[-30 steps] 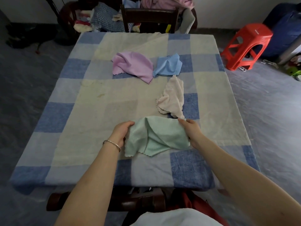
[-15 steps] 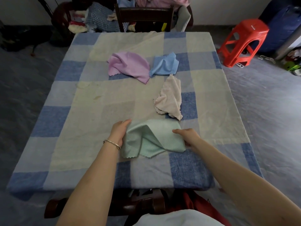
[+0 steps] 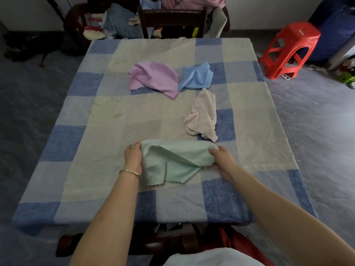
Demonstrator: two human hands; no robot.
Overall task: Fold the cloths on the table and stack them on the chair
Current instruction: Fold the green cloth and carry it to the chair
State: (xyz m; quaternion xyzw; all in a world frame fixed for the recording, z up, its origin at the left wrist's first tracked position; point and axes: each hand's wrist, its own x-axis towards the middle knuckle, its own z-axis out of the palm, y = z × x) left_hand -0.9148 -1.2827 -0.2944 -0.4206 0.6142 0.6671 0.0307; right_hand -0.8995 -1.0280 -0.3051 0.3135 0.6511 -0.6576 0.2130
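A mint green cloth [image 3: 172,162] lies rumpled on the near middle of the checked table [image 3: 86,150]. My left hand [image 3: 133,158] grips its left edge, and my right hand [image 3: 221,156] grips its right end. Both hold the top edge stretched between them while the lower part hangs in folds on the table. Further back lie a beige cloth [image 3: 203,116], a purple cloth [image 3: 153,78] and a light blue cloth [image 3: 196,76], all crumpled. A dark wooden chair [image 3: 172,20] stands at the table's far side.
A red plastic stool [image 3: 290,48] stands on the floor at the right. Piles of clothes [image 3: 119,24] sit behind the far chair. Another dark chair [image 3: 169,240] is right below me at the near edge. Grey floor surrounds the table.
Both hands have shifted their grips on the green cloth and pulled its top edge out wider; the right hand now curls over the cloth's right end.
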